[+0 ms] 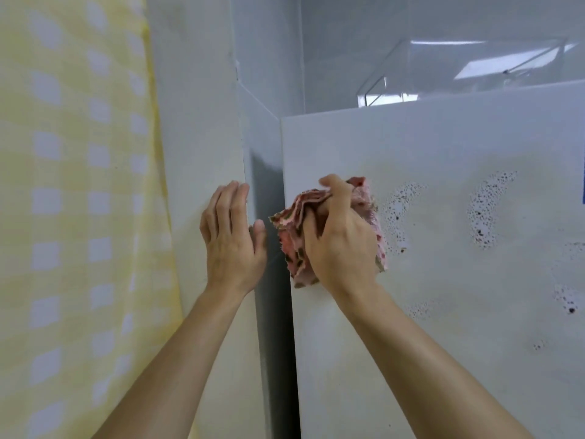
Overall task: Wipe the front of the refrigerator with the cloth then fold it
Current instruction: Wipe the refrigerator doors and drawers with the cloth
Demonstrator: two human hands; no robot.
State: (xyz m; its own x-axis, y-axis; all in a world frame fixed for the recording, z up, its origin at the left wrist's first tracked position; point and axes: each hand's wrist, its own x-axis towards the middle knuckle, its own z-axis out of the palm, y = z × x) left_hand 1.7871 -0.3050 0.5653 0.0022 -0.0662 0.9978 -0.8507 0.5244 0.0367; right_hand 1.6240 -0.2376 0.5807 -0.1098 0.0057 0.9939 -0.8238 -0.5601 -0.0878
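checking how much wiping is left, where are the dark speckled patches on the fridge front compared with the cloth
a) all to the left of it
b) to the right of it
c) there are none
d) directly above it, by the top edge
b: the dark speckled patches sit on the refrigerator front to the right of the bunched cloth, which the right hand grips against the door.

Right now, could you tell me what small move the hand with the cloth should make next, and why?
Probably sweep the right hand, gripping the bunched cloth, rightward across the refrigerator front: the nearest dark speckled patch lies just beside the cloth, and more speckles sit further right.
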